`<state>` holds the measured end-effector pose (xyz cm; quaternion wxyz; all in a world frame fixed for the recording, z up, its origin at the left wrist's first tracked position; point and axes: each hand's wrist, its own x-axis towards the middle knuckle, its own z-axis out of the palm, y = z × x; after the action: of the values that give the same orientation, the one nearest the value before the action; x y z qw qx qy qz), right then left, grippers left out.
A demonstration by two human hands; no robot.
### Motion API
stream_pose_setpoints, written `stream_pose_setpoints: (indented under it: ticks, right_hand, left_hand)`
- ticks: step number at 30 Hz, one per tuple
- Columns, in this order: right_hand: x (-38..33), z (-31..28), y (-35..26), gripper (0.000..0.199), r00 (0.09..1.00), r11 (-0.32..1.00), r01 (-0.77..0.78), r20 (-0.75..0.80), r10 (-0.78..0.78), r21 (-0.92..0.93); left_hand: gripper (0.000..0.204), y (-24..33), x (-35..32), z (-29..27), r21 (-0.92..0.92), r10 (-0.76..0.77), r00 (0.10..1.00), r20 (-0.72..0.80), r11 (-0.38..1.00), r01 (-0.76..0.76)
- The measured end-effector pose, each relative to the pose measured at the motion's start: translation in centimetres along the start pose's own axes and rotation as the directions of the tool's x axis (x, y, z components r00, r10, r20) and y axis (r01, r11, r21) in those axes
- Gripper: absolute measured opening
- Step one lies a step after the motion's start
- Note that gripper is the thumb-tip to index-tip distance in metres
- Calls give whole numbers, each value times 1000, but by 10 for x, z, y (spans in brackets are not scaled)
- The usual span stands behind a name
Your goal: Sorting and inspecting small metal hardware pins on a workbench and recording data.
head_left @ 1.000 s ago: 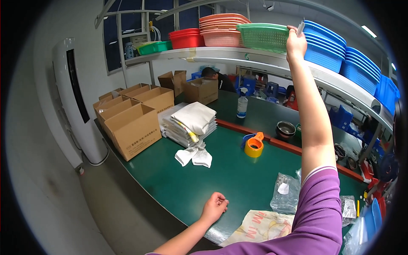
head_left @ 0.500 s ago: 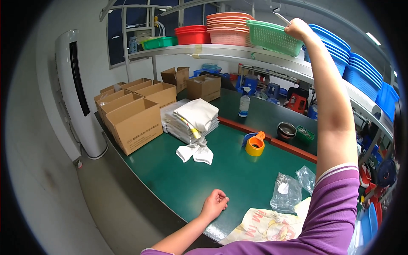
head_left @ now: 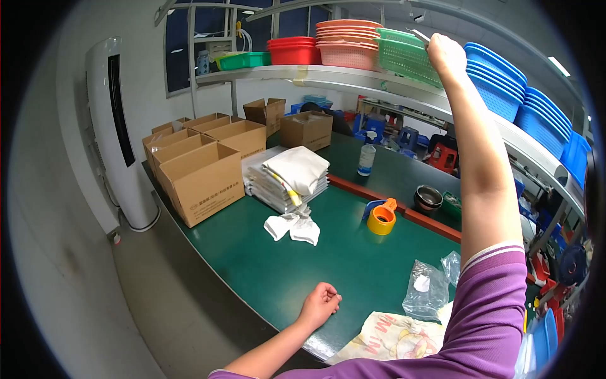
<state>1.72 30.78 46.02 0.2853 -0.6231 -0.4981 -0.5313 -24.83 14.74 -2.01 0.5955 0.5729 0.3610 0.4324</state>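
Slim pale strip (head_left: 418,33) held up high, jutting from the closed fingers of the person's right hand (head_left: 448,55), is beside the green baskets (head_left: 409,58) on the raised shelf (head_left: 252,77); I cannot tell whether that hand also touches the basket rim. Lower down, the left hand (head_left: 320,307) is loosely curled over the near edge of the green table (head_left: 353,268), though I can't tell whether anything is tucked inside it. Near it lies a printed cloth (head_left: 388,336), part of it behind the purple sleeve (head_left: 483,309), with a clear plastic bag (head_left: 424,292) just beyond. Farther in sit a yellow-and-orange tape dispenser (head_left: 381,221) and some white cloth pieces (head_left: 291,227), these touching a stack of folded cloth and plastic packets (head_left: 293,170). Open cardboard boxes (head_left: 202,183) crowd the left end. Past a red strip (head_left: 431,226) stand a spray bottle (head_left: 366,161) and a dark metal bowl (head_left: 428,198). Up on the shelf (quite a colourful row) are red baskets (head_left: 294,53), salmon ones (head_left: 344,54) and blue ones (head_left: 495,88).
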Motion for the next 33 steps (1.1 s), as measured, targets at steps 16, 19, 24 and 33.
stream_pose_setpoints:
  ticks: [16, 19, 24, 33]
  right_hand:
    - [-2, 3, 36, 17, 660, 945, -124, -686, 306, 303]
    - [7, -21, 46, 20, 578, 952, -43, -769, 272, 304]
    - [-19, -66, 47, 15, 498, 968, 218, -867, 2, 127]
    - [-158, -95, 12, 30, 758, 848, 526, -485, -436, 61]
  left_hand:
    - [15, 2, -4, -3, -66, -2, 1000, -19, 998, 0]
    - [14, 2, -4, -3, -56, -8, 1000, 7, 998, 8]
    - [14, -2, 2, -3, -57, 17, 1000, 16, 998, -16]
    - [11, -3, 0, -5, -66, 85, 995, -52, 994, -88]
